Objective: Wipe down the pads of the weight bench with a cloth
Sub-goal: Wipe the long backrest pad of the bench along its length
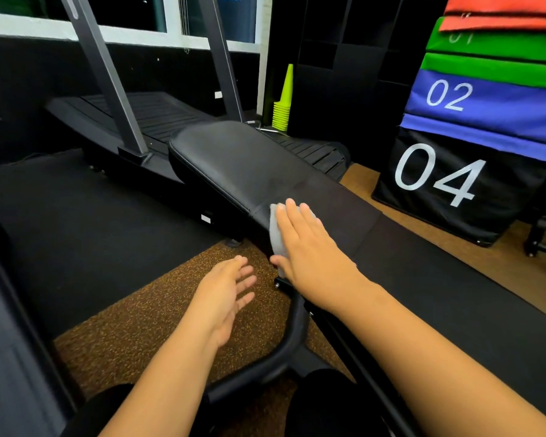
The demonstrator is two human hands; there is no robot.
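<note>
This is a gym. A black padded weight bench [234, 165] runs through the middle, with a curved treadmill [133, 118] just behind it on the far left. On the right stands a stack of soft plyo boxes [473, 121] in black, blue, green and red, numbered 04 and 02. A stack of lime-yellow training cones [283, 102] sits at the far wall, and speckled rubber flooring [145, 320] covers the near ground.

R hand [303, 244] flat on grey cloth [276, 228], pressing it to black bench pad [234, 162] at pad's near-left edge, by a seam. L hand [224, 298] open, palm up, off the pad's left side, above speckled floor [133, 329]. Treadmill [133, 121] behind; numbered plyo boxes [448, 171] right; yellow cones [282, 102].
</note>
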